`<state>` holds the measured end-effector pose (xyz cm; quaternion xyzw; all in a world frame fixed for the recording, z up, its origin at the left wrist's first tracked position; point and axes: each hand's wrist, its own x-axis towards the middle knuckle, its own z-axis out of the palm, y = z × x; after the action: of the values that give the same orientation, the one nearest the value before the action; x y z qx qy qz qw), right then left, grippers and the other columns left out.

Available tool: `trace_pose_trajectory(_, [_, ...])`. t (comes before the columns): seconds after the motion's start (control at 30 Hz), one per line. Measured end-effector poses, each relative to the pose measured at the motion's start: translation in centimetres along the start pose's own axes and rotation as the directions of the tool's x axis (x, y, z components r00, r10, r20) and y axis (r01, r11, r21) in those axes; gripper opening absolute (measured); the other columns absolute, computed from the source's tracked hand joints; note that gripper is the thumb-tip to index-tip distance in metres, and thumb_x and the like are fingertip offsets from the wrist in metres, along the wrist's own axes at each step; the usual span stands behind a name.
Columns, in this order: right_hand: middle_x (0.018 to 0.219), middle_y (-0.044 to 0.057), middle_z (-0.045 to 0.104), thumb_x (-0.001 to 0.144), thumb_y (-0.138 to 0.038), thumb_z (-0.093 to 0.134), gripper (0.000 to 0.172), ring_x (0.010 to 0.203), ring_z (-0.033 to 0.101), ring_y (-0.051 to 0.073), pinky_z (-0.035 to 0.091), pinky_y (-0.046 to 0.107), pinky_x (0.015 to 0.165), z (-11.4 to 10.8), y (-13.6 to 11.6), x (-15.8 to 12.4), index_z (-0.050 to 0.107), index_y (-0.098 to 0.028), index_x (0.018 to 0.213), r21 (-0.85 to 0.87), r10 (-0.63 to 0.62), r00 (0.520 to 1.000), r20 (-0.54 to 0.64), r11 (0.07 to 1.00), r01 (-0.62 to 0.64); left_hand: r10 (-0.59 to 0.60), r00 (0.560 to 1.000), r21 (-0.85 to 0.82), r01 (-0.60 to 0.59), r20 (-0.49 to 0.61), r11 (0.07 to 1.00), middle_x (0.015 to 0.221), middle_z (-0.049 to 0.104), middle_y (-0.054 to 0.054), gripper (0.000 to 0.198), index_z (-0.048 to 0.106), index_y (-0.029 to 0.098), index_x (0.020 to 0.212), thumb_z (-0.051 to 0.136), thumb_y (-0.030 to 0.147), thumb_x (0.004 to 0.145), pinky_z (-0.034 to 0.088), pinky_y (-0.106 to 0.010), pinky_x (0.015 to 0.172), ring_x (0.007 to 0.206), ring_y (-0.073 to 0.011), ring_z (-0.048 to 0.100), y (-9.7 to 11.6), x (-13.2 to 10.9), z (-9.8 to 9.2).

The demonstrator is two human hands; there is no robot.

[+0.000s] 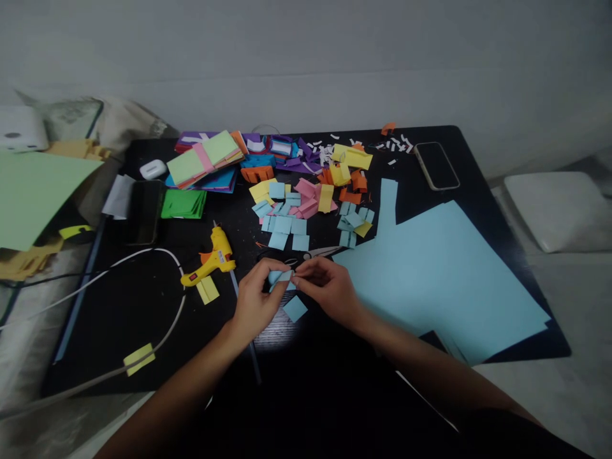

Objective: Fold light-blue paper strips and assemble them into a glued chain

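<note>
Right then, the light-blue paper slip (pixel 282 276) sat pinched between both hands, to the right of the yellow hot glue gun (pixel 210 261) and a little nearer the person. The left hand (pixel 255 303) gripped its left end with thumb and fingertips closed on it. The right hand (pixel 327 287) nipped the other end the same way, so the two sets of fingertips nearly met over the paper. How the slip was creased could not be made out, since the fingers hid most of it.

A loose blue square (pixel 295 308) lay on the black table (pixel 119 306) just below the hands, further right of the glue gun than the slip. A pair of scissors (pixel 310 254) lay right of the gun and just beyond the knuckles. Beyond the gun and to its right was a heap of cut blue pieces (pixel 284 223), and the big light-blue sheet (pixel 440 280) lay well off to the gun's right.

The likeliest upset, I judged, was the slip creasing crooked or tearing, being so small and held by so tight a pinch. A sweep of the right forearm could have dragged the big sheet or scattered the square. The gun's nozzle pointed away from the person. Whether it was hot could not be told, but the left wrist was near it, and its white cable (pixel 143 255) looped where an elbow might have snagged it.
</note>
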<state>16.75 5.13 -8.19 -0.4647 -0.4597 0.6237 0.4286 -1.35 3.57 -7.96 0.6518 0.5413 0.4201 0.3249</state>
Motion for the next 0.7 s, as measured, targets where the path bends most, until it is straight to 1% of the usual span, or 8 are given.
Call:
trace_pose_trajectory(0.2, [0.082,0.002,0.079,0.074,-0.037,0.09,0.029,0.077,0.077,0.018,0.064,0.033,0.077,-0.3,0.01,0.4,0.072,-0.021,0.091,0.02,0.073,0.997,0.002,0.997,-0.073,0.032,0.999,0.019,-0.033,0.039,0.999,0.099,0.074,-0.002,0.013,0.07,0.022,0.105,0.063,0.016,0.096,0.055,-0.03,0.087,0.094,-0.018,0.071,0.43,0.21,-0.26])
trace_pose_trajectory(0.3, [0.081,0.002,0.079,0.073,-0.035,0.09,0.028,0.075,0.076,0.018,0.064,0.032,0.076,-0.29,-0.02,0.42,0.072,-0.021,0.091,0.025,0.088,0.996,-0.003,0.996,-0.088,0.021,0.999,0.031,-0.023,0.045,0.999,0.101,0.075,-0.002,0.016,0.07,0.022,0.107,0.063,0.014,0.094,0.056,-0.031,0.087,0.096,-0.0187,0.072,0.4,0.15,-0.27])
trace_pose_trajectory(0.5, [0.084,0.003,0.079,0.078,-0.031,0.083,0.021,0.079,0.077,0.018,0.062,0.031,0.075,-0.05,0.05,0.07,0.072,-0.021,0.092,-0.058,0.033,0.999,-0.003,0.998,-0.033,-0.019,0.999,0.056,0.017,0.042,0.998,0.102,0.076,-0.003,0.019,0.069,0.022,0.108,0.063,0.014,0.092,0.058,-0.029,0.08,0.094,-0.0192,0.073,0.26,0.04,-0.05])
trace_pose_trajectory(0.7, [0.09,0.003,0.08,0.084,-0.03,0.077,0.015,0.083,0.076,0.018,0.06,0.031,0.078,-0.15,0.11,0.17,0.076,-0.022,0.097,-0.091,-0.028,0.999,0.038,0.995,0.031,0.031,0.998,0.059,-0.035,0.062,0.998,0.1,0.075,-0.003,0.015,0.066,0.022,0.105,0.064,0.016,0.092,0.057,-0.031,0.083,0.092,-0.0194,0.072,0.71,0.19,-0.25])
